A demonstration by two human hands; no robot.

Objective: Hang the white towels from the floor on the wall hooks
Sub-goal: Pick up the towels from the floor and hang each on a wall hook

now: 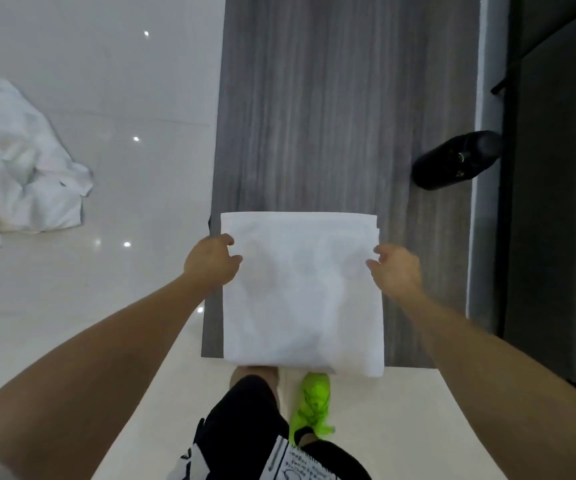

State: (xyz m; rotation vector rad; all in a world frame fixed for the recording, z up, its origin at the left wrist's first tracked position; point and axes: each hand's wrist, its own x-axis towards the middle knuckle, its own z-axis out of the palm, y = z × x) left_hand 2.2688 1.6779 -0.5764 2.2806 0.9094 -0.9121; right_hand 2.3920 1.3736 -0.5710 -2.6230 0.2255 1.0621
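A folded white towel (302,292) hangs in front of me, held up by both hands above the floor. My left hand (212,263) pinches its left edge near the top. On the opposite edge, my right hand (395,270) grips at the same height. A crumpled heap of white towels (20,164) lies on the glossy white floor at the far left. No wall hooks are in view.
A grey wood-grain panel (342,98) rises straight ahead behind the towel. A black shoe (456,159) lies at its right beside a dark doorway edge (502,202). My green shoe (312,407) and black shorts show below the towel.
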